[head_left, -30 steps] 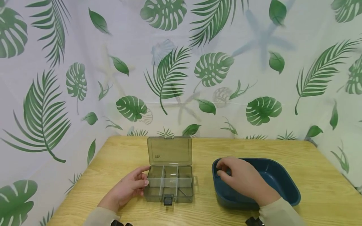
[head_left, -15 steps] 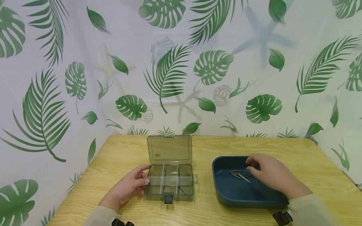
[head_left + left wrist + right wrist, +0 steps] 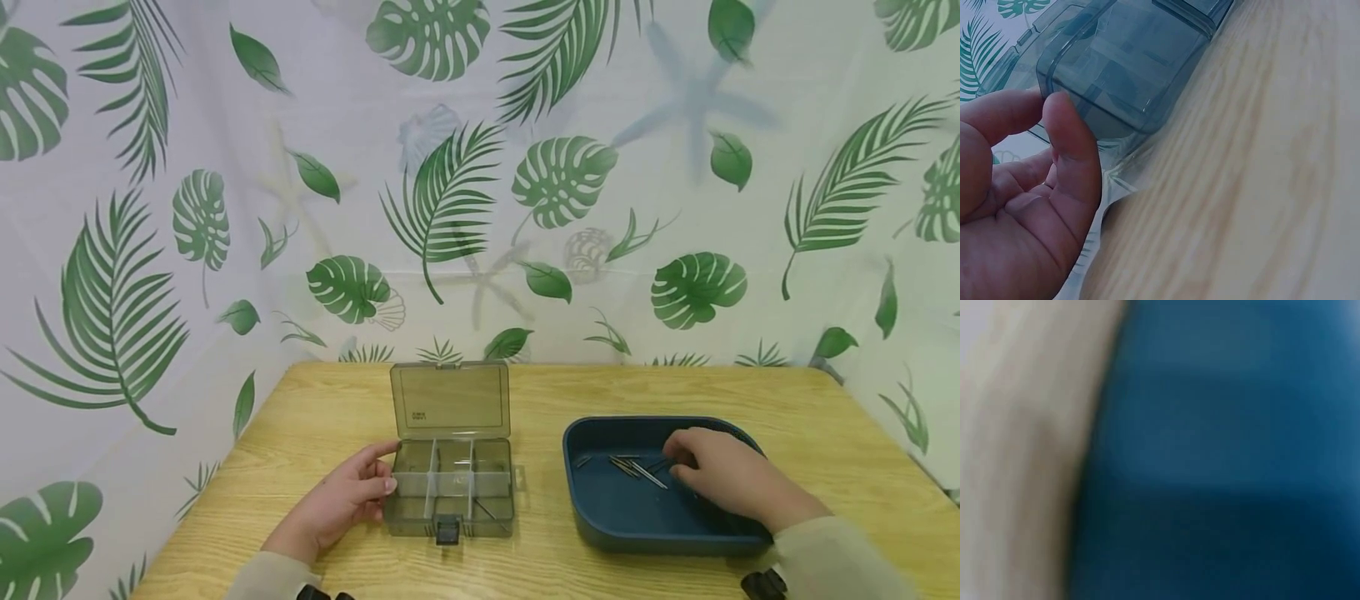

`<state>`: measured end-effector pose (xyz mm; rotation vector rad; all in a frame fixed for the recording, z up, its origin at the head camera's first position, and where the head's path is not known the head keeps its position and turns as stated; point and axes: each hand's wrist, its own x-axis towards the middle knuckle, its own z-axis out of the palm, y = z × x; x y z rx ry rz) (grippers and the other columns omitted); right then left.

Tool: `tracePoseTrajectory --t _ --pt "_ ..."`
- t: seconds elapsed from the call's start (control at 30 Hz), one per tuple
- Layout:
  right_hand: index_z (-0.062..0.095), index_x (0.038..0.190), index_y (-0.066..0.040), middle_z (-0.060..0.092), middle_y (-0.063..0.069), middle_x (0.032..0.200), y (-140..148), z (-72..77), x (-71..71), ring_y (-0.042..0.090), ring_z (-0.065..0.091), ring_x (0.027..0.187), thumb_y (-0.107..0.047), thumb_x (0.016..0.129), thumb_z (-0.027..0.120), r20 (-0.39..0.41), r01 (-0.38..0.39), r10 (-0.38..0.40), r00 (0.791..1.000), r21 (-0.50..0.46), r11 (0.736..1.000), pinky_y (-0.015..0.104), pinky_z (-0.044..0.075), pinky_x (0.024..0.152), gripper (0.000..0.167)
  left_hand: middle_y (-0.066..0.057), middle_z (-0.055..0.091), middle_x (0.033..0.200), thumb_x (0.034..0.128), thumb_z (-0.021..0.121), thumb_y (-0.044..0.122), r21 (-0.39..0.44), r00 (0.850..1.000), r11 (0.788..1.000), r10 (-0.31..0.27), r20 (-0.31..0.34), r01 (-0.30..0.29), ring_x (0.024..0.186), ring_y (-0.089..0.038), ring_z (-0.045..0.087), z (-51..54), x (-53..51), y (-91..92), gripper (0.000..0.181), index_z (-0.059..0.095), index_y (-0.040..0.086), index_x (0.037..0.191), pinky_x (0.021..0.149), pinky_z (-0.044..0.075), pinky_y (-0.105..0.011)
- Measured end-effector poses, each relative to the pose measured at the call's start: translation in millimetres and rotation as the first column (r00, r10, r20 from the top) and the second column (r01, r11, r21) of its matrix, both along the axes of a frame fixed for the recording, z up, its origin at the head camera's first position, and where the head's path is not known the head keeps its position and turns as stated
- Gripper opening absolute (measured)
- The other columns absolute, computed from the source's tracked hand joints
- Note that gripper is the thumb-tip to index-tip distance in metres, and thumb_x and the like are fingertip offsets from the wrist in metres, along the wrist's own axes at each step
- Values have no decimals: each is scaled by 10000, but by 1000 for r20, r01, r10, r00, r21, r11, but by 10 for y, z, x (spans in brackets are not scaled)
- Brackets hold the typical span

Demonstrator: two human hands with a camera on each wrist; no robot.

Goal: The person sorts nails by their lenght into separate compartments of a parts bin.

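A smoky see-through compartment box (image 3: pixel 408 528) stands on the table with its lid (image 3: pixel 450 400) raised. One thin dark rod (image 3: pixel 489 510) leans in its front right compartment. My left hand (image 3: pixel 341 496) holds the box's left side; the left wrist view has thumb and forefinger at its corner. To the right, my right hand (image 3: pixel 727 471) reaches down into a dark blue tray (image 3: pixel 645 533), fingers bent toward its floor. Several thin metal pieces, perhaps nails or drill bits (image 3: pixel 649 476), lie left of those fingers. Whatever is between the right fingertips is hidden.
Both containers rest on a wood-grain table (image 3: pixel 540 567), the box left of the tray. Behind the table hangs a white cloth (image 3: pixel 480 350) with green leaf prints. The right wrist view is blurred, filled mostly by the blue tray wall (image 3: pixel 1210 425).
My right hand has moved from the tray's left part to its right part and then lowered, uncovering the metal pieces. My left hand stays at the box.
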<state>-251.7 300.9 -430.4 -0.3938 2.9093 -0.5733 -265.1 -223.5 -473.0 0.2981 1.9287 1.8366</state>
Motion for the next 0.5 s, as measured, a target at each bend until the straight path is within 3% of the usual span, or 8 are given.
tracePoseTrajectory --t 0.27,0.5 --pt "684 980 -182 614 -72 827 -98 -103 15 109 563 734 -182 934 727 36 7 -8 999 5 1000 377 500 672 63 -69 445 1055 1041 584 141 -1 1000 1000 -10 -3 10 744 -157 421 -4 1 9 693 189 43 1602 630 501 -280" --pt "658 906 -196 586 -72 774 -117 -178 -11 122 531 673 -198 940 725 41 1 -1 999 2 1000 351 467 636 75 -65 448 1043 1035 596 143 0 1000 1000 0 -9 0 745 -158 428 -4 -5 2 700 196 42 1601 621 499 -281"
